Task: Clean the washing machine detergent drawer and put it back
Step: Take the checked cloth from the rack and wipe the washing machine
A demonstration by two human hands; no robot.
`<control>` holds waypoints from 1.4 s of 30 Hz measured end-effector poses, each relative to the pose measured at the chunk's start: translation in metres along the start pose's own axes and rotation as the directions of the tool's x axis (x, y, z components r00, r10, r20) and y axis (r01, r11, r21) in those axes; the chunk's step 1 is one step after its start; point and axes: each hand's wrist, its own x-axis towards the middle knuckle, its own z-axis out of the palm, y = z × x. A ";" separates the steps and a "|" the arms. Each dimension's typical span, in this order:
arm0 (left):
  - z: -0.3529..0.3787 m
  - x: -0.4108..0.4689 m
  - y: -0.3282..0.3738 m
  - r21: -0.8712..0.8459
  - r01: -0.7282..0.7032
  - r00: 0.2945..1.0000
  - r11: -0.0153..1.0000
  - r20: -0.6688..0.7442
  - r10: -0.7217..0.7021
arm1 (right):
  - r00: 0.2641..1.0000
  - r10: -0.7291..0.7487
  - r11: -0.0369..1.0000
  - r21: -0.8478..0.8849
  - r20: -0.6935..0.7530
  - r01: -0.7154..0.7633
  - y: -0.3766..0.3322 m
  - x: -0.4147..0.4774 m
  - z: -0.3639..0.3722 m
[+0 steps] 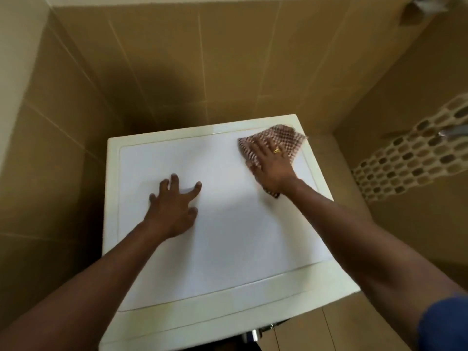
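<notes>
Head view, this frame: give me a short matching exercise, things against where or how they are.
Things:
1. left hand
2. right hand
3. checked cloth
4. ring

States:
A. pinned under a palm near the far right corner
B. fingers spread, bare on the white washing machine top
C. on a finger
D. pressing flat on fabric

Pairs: 1-B, 2-D, 3-A, 4-C

Seen from above: 1 white washer (228, 224), 2 hands on its top, the left hand (172, 209) bare and spread, the right hand (272, 164) flat on 1 checked cloth (286, 140) and wearing 1 gold ring (277, 150). 1 perforated mat (410, 158) at right, 1 blue sleeve (445, 323) at the lower corner.
</notes>
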 end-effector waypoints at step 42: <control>0.151 -0.234 -0.089 -0.669 0.364 0.931 0.648 0.270 -0.244 | 0.734 -0.652 0.750 0.025 0.190 0.661 -0.270 -0.211 0.069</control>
